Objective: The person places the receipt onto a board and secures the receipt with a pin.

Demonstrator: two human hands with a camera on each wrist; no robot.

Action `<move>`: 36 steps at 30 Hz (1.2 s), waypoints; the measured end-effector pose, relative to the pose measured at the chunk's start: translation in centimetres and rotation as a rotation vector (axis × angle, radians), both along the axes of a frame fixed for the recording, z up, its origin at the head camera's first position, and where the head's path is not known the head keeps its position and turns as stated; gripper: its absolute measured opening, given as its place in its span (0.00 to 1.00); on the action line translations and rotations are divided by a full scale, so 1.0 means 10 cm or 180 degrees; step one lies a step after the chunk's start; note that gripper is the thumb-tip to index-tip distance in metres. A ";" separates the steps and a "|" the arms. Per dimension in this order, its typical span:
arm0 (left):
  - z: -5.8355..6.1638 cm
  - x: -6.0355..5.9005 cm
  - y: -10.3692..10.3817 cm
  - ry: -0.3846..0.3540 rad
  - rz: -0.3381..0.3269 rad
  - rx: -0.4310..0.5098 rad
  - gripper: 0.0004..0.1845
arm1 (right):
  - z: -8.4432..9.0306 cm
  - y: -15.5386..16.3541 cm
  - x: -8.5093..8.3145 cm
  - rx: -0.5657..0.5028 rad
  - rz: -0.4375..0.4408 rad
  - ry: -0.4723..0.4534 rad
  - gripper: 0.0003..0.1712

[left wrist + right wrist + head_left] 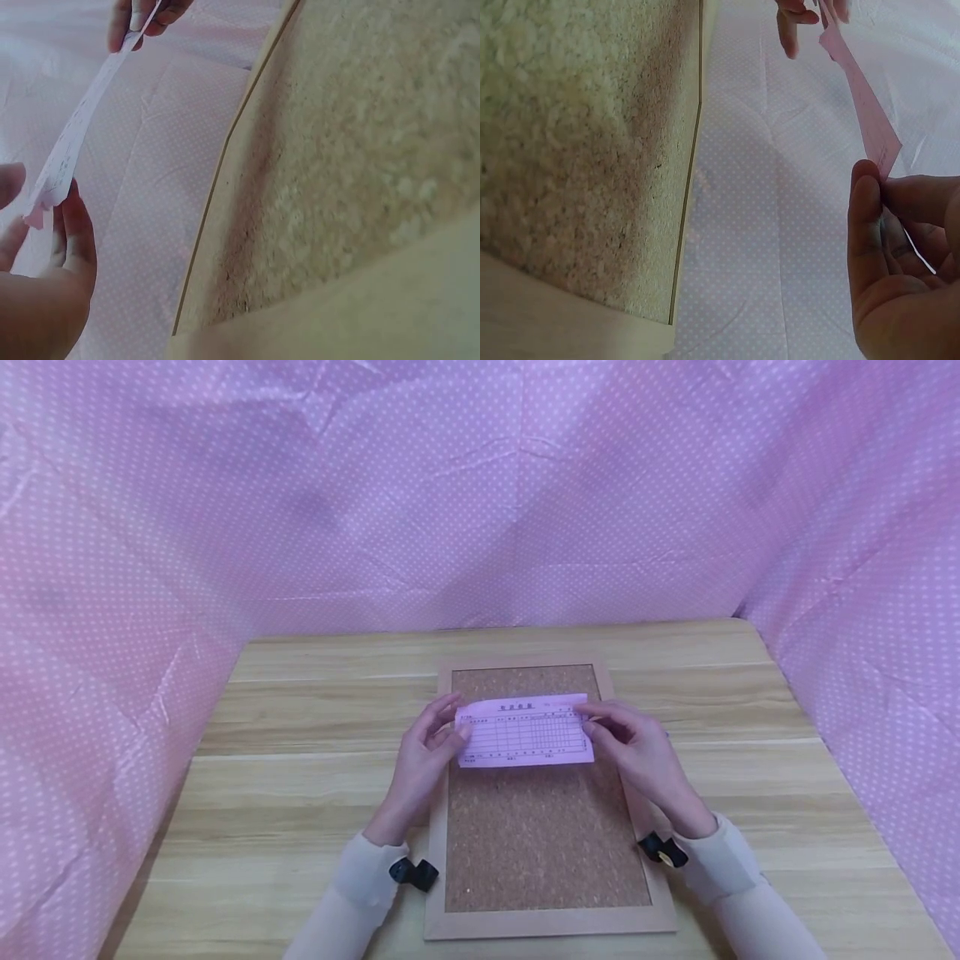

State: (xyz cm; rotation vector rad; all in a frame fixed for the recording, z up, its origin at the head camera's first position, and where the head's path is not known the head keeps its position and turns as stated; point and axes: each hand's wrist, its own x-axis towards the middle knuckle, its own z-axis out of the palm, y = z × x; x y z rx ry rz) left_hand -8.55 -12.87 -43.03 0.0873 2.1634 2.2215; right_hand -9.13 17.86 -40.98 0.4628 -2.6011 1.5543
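Note:
A pink printed receipt form (525,732), ruled with a table, is held up above a framed cork board (543,843). My left hand (423,756) pinches its left edge between thumb and fingers. At the opposite edge my right hand (641,752) pinches it likewise. Seen nearly edge-on in the left wrist view, the paper slip (90,109) bends slightly between the two hands. In the right wrist view the right thumb and fingers grip one end of the slip (866,101), which stands apart from the cork.
The cork board's pale wooden frame (551,922) lies on a light wood-grain table (300,777). Pink dotted cloth (480,493) hangs behind the table and on both sides. A small black device (414,874) sits at each sleeve cuff.

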 end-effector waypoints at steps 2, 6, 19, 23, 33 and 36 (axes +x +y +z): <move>-0.01 0.00 -0.01 0.0011 -0.0044 -0.0061 0.31 | 0.00 0.01 0.00 -0.0001 -0.0002 0.0004 0.15; -0.03 0.01 -0.02 0.0016 -0.0113 -0.0195 0.25 | 0.00 0.02 0.00 -0.0013 -0.0009 -0.0038 0.15; -0.10 0.00 -0.03 0.0215 -0.0001 -0.0660 0.15 | -0.03 0.04 0.00 0.0121 -0.0028 -0.0203 0.16; -0.12 -0.01 -0.02 0.0228 0.0010 -0.0676 0.16 | -0.05 0.05 -0.01 0.0206 -0.0024 -0.0182 0.16; -0.08 -0.01 -0.04 0.0002 -0.0176 -0.1119 0.19 | -0.12 0.09 -0.06 0.0440 0.0053 -0.0162 0.18; -0.08 -0.02 -0.05 0.0059 -0.0234 -0.1255 0.20 | -0.14 0.10 -0.07 0.0495 0.0089 -0.0118 0.18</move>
